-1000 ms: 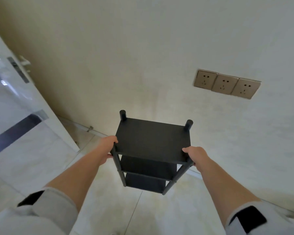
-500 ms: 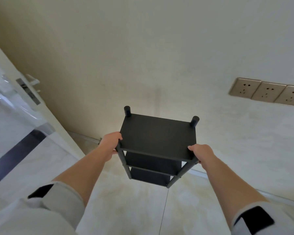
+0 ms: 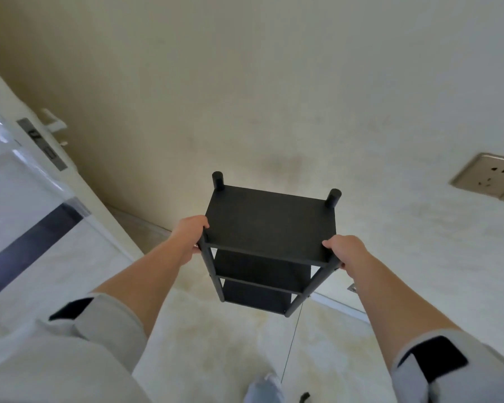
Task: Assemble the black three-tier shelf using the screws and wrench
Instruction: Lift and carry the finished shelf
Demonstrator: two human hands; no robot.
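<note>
A: The left hand [image 3: 190, 234] is curled round the near left post of the black three-tier shelf [image 3: 269, 245] just at its top board, and the right hand [image 3: 345, 251] grips the near right post the same way. The shelf is upright between them, close to the wall [image 3: 274, 82].

B: So how much of the job is left?

A: Very little, I'd judge. All three boards sit in the four posts, and the two far post tops [image 3: 217, 180] stand up above the top board. No screws or wrench are in view (a small dark object [image 3: 304, 397] at the bottom edge is too small to name).

B: Is it standing on the floor [image 3: 216, 330]?

A: I cannot tell; its feet look near the tiles, but contact isn't clear. What seems to remain is setting it down by the wall, below the socket plate [image 3: 489, 177].
</note>
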